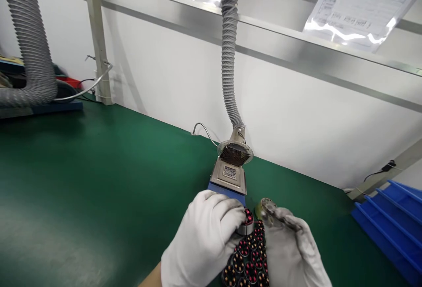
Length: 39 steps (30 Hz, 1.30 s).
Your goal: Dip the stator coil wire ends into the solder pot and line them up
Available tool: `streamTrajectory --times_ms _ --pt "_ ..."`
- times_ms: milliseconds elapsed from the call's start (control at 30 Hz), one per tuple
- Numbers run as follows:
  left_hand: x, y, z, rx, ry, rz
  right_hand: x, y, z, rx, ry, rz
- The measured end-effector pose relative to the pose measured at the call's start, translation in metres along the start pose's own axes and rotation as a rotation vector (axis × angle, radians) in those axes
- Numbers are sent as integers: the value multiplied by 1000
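Observation:
Both my hands wear white gloves at the bottom middle. My left hand [206, 238] is closed round a small round coil part [247, 222] with red windings and a metal ring. My right hand [292, 247] is closed, its fingertips pinched at a small thin tool or wire beside a small round greenish tin [263, 205]. Below and between the hands lies a tray of several similar dark round coil parts [248, 266] with red centres. Just beyond the hands stands a small blue-and-metal solder pot [229, 177].
A grey ribbed extraction hose [230, 45] hangs down to a round intake [234, 152] over the pot. A second larger hose [31, 45] is at the far left. Blue plastic bins [392, 216] sit at the right edge. The green mat [99, 181] covers the bench; a white wall stands behind.

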<state>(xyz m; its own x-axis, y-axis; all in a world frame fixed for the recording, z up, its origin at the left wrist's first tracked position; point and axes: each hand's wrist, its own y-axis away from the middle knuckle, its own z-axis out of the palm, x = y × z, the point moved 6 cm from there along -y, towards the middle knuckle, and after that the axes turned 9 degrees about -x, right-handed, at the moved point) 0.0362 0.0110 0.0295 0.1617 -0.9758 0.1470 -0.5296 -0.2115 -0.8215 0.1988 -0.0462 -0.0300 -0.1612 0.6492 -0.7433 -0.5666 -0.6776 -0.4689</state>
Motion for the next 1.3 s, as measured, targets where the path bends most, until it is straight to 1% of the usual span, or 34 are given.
streamTrajectory --times_ms 67,133,200,300,367,433,467,500,567,633,667,700,800,833,867,933,1000,1033,1100,1167,1200,1233,1267,1300 --pt "-3 2 -1 29 6 -21 13 3 11 -51 36 107" --pt "-5 4 0 50 21 -33 29 7 27 -106 22 239" --pt "-10 6 2 28 101 -81 41 10 40 -137 -42 339" --pt "-20 5 9 -88 346 -154 47 14 47 -70 -157 427" --pt "-23 3 10 -119 526 -145 47 15 46 -30 -209 463" --pt "-28 1 10 -76 666 -146 48 16 48 -36 -246 493" --pt "-32 1 9 -46 718 -176 49 17 49 -59 -264 509" --pt "-37 2 10 -18 762 -229 49 17 51 -89 -281 523" --pt "-48 8 10 55 838 -385 49 18 55 -144 -314 542" --pt "-58 14 6 134 898 -520 47 19 56 -171 -350 567" --pt "-59 16 5 124 907 -546 47 20 55 -175 -370 581" --pt "-58 15 5 70 892 -545 46 20 54 -190 -390 592" --pt "-44 10 12 -260 727 -436 46 22 50 -230 -398 601" --pt "-39 8 14 -317 673 -397 47 21 48 -230 -383 592" --pt "-36 6 15 -321 647 -359 48 21 45 -221 -354 584" --pt "-30 2 16 -245 719 -286 51 20 41 -188 -280 573" --pt "-30 1 18 -134 903 -298 53 19 42 -179 -208 562" --pt "-33 2 20 -83 996 -341 53 19 44 -181 -181 560" --pt "-44 9 23 17 1125 -496 53 20 49 -200 -165 560" --pt "-56 18 21 146 1181 -645 51 22 53 -218 -173 558" --pt "-61 21 19 198 1187 -699 50 22 53 -223 -186 557" --pt "-64 23 17 216 1186 -734 49 22 53 -223 -193 553" --pt "-64 22 16 189 1188 -751 49 22 51 -217 -194 546" --pt "-61 19 18 105 1200 -742 49 21 50 -206 -189 537"
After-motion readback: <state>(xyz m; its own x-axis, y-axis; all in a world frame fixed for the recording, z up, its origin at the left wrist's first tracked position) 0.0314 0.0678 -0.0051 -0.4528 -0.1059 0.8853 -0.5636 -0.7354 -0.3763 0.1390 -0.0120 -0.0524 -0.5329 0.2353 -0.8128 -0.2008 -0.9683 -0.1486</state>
